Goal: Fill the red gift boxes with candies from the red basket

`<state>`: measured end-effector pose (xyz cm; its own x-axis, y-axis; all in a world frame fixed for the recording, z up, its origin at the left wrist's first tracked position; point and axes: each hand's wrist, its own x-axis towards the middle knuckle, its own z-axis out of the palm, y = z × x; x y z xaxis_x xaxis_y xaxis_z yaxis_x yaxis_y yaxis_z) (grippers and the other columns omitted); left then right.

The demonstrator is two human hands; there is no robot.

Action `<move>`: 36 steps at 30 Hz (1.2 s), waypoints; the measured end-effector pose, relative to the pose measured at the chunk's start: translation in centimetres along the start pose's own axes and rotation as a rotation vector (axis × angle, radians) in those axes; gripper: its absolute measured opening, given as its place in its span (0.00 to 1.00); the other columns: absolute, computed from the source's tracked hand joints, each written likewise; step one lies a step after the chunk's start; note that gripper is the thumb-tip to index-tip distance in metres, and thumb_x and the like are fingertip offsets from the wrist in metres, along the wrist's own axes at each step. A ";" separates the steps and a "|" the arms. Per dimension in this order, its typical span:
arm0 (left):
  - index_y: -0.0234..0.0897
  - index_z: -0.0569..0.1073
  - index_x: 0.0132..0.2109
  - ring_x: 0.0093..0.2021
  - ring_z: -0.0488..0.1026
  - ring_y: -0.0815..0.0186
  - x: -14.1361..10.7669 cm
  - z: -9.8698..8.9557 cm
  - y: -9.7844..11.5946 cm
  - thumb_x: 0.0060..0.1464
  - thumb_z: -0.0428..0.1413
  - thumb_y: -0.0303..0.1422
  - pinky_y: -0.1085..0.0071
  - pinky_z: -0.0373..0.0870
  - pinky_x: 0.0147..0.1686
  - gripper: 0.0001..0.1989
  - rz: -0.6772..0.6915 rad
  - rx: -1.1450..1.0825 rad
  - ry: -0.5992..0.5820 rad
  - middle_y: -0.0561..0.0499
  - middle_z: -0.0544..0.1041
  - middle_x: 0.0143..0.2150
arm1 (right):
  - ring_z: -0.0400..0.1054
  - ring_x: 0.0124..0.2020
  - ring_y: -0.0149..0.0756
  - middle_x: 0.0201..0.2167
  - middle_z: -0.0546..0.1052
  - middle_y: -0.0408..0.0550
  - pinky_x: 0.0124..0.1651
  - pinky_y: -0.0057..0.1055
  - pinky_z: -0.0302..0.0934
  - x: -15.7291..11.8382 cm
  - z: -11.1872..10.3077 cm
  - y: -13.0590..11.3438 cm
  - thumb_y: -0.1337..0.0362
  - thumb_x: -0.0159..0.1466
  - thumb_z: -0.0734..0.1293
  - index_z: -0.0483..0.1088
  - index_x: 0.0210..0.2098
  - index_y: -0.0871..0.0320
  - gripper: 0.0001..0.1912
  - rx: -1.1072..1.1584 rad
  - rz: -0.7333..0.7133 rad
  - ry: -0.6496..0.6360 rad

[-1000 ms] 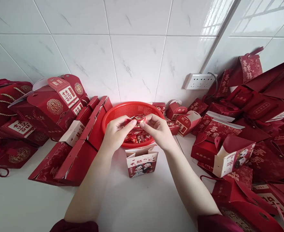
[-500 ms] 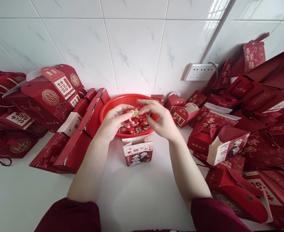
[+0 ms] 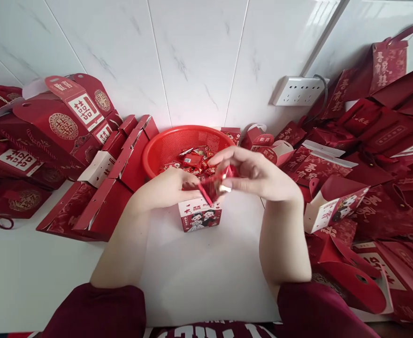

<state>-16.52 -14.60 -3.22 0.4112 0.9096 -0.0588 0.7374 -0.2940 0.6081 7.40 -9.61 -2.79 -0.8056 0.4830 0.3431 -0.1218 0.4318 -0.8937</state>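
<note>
White bench (image 3: 206,272), basket (image 3: 150,155) seemingly close for reach.
Right hand (image 3: 266,177) pinches shiny red wrapping (image 3: 229,172) by small box (image 3: 201,220); left hand's (image 3: 164,188) grip unclear.

Soft daylight, wall glare, motion-blurred hands, stretched edges.

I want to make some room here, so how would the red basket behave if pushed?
The red basket would likely slide rather than tip, since it is wide and low. Its perforated wall looks like plastic, so it may flex slightly. The small wrapped pieces lie loose inside and could shift about.
</note>
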 end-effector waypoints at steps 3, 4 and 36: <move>0.37 0.79 0.30 0.26 0.70 0.67 -0.5 -0.3 0.5 0.59 0.54 0.39 0.72 0.58 0.25 0.15 -0.051 0.101 0.057 0.54 0.75 0.23 | 0.75 0.42 0.37 0.44 0.78 0.48 0.44 0.32 0.68 -1.1 1.0 -1.9 0.65 0.64 0.69 0.63 0.61 0.55 0.26 -0.276 0.063 -0.349; 0.37 0.78 0.28 0.25 0.69 0.68 -0.9 -0.5 0.8 0.58 0.54 0.39 0.72 0.57 0.24 0.16 -0.067 0.117 0.088 0.54 0.74 0.22 | 0.75 0.44 0.39 0.47 0.78 0.50 0.45 0.33 0.68 -1.3 1.7 -2.4 0.66 0.64 0.68 0.63 0.62 0.54 0.27 -0.393 0.076 -0.385; 0.44 0.84 0.38 0.29 0.76 0.63 -3.1 0.7 3.5 0.58 0.58 0.37 0.69 0.68 0.30 0.09 0.230 -0.049 0.275 0.53 0.82 0.30 | 0.78 0.37 0.38 0.43 0.82 0.46 0.35 0.32 0.73 -4.8 1.1 -6.0 0.63 0.65 0.69 0.70 0.60 0.45 0.23 -0.331 -0.011 -0.094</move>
<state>-14.81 -18.67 -1.42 0.3985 0.8683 0.2954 0.6129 -0.4917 0.6185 11.31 -15.32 0.58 -0.8569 0.4117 0.3103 0.0519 0.6678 -0.7426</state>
